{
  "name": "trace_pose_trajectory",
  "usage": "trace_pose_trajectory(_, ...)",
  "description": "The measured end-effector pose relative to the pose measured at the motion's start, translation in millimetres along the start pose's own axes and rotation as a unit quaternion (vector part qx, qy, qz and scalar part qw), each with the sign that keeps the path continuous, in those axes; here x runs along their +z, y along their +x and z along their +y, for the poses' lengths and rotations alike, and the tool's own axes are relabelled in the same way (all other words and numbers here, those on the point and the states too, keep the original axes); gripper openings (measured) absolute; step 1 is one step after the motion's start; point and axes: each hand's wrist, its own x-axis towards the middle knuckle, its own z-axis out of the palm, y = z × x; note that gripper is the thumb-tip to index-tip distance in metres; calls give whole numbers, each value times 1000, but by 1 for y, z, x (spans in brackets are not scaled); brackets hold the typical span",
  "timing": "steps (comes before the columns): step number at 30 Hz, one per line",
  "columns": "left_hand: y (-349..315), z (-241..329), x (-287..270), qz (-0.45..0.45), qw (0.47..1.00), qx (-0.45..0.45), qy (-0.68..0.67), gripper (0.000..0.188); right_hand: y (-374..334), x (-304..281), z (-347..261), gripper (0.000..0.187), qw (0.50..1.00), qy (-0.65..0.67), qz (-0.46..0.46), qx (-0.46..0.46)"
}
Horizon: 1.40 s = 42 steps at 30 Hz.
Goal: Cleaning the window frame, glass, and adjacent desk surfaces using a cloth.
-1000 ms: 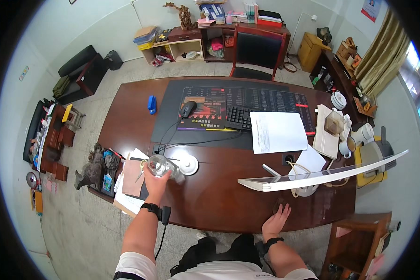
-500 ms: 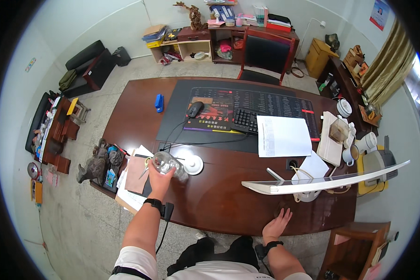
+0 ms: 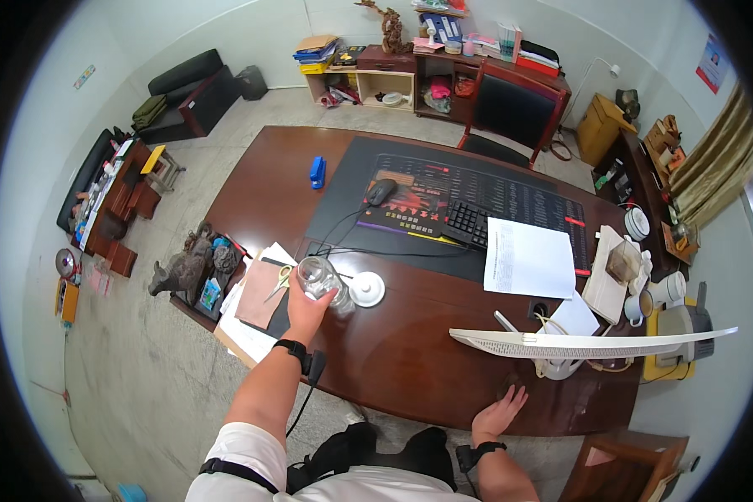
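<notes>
A clear glass jar [image 3: 316,272] stands on the left part of the desk, with the fingers of my left hand [image 3: 308,315] wrapped round its near side. Close to the jar's right lies a white round piece with a knob in its middle [image 3: 366,289], like a lid. Just left of the jar, scissors with yellow handles [image 3: 282,277] rest on a brown folder [image 3: 259,294] and papers. My right hand [image 3: 497,417] lies on the desk's near edge below the monitor, fingers stretched out and holding nothing.
The wooden desk [image 3: 393,360] carries a mouse [image 3: 382,192], keyboard [image 3: 467,223], printed sheet [image 3: 529,258] and blue stapler [image 3: 317,172]. A white monitor [image 3: 586,343] stands at right, beside cups [image 3: 666,289]. A dark animal figurine [image 3: 184,266] sits at the left edge.
My view has turned slightly left, so the scene sits further right. My left hand keeps its hold on the jar, and the scissors show more fully beside it. The right hand stays on the desk.
</notes>
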Motion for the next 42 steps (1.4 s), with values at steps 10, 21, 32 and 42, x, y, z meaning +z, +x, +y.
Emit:
trace_pose_trajectory(10, 7, 0, -3, -24, 999, 0, -25, 95, 0, -4, -4, 62, 1000, 2, -4, 4)
trace_pose_trajectory(21, -7, -25, -16, -20, 999, 45, -22, 118, 15, 10, -2, 62, 999, 13, -5, -38)
trace_pose_trajectory(32, -113, -49, -161, -102, 985, 50, 133, 79, 117, 99, -110, 54, 971, 46, -35, -231)
trace_pose_trajectory(42, -244, -117, -261, -140, 957, -45, 251, 31, 91, 122, -206, 60, 952, 72, -89, -284)
